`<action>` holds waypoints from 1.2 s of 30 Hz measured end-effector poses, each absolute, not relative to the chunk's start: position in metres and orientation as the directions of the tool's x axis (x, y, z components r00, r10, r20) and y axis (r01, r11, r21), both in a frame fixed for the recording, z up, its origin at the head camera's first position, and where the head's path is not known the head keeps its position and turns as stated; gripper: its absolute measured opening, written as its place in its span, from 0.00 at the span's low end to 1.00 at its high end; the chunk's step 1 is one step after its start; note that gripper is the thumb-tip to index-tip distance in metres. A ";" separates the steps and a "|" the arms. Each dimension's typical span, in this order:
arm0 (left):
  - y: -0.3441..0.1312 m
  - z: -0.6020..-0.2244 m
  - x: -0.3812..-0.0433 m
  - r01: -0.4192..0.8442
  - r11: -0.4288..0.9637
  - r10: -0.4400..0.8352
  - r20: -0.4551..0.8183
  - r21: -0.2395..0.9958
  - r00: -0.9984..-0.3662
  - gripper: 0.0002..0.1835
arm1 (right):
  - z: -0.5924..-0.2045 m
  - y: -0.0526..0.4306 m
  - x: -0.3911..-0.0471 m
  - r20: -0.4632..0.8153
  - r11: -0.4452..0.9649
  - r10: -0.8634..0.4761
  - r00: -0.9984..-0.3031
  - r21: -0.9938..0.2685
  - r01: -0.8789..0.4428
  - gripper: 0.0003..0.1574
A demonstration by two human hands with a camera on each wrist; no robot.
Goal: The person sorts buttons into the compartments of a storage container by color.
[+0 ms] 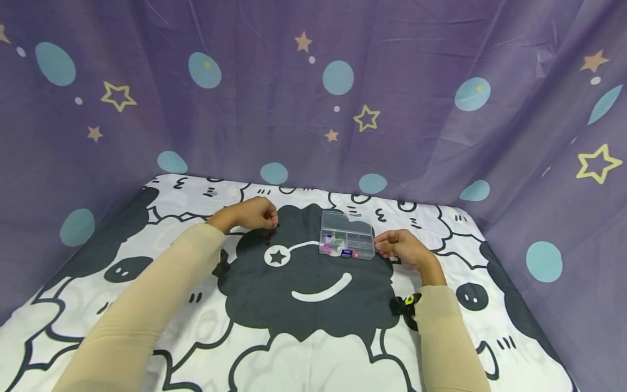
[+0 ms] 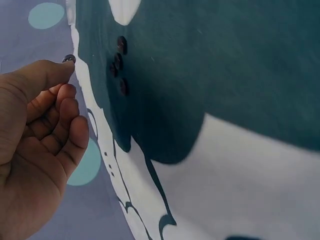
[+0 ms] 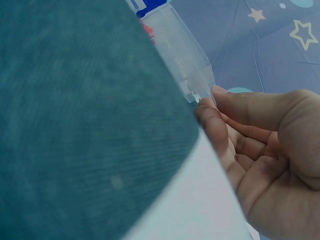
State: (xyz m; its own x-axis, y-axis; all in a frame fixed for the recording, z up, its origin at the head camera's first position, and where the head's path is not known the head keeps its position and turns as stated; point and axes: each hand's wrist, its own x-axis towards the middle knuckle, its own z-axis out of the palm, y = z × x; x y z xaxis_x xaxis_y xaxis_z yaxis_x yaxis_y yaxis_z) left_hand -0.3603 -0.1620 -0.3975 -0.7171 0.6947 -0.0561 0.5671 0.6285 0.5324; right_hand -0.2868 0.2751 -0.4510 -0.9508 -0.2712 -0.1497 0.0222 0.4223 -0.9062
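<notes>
Between thumb and fingertip, my left hand [image 1: 256, 213] pinches a small dark button [image 2: 69, 58], held above the cloth. Several more dark brown buttons [image 2: 123, 86] lie close together on the dark patch beside that hand. A clear plastic compartment box [image 1: 343, 222] sits to the right, its lid raised at the back. Small pink, green and blue items show in its front compartments, too small to make out. My right hand [image 1: 403, 247] holds the right end of the box, thumb and fingers on its corner, as the right wrist view [image 3: 270, 150] also shows.
A white cloth [image 1: 215, 332] printed with black cloud faces covers the table. Purple curtains [image 1: 274, 109] with stars and blue ovals hang behind and at both sides. A dark blue label [image 1: 346, 253] shows on the box front. Black bands [image 1: 404, 305] sit at the wrists.
</notes>
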 end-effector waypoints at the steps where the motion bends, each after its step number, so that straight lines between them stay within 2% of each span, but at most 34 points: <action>1: -0.160 -0.397 -0.361 0.571 0.626 0.697 -0.052 0.531 -0.715 0.04 | -0.451 0.275 -0.287 -0.149 0.423 -0.272 -0.951 -0.906 0.021 0.17; 36: -0.072 -0.402 -0.363 0.675 0.541 0.738 0.101 0.502 -0.667 0.03 | -0.450 0.274 -0.286 -0.151 0.422 -0.274 -0.950 -0.906 0.023 0.16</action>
State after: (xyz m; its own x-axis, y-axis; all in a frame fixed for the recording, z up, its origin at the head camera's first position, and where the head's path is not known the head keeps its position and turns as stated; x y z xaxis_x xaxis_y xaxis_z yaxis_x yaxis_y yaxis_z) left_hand -0.3635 -0.0720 -0.4016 -0.6669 0.7384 0.1005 0.6747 0.5410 0.5021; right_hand -0.2864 0.2743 -0.4504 -0.9498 -0.2740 -0.1512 0.0226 0.4217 -0.9064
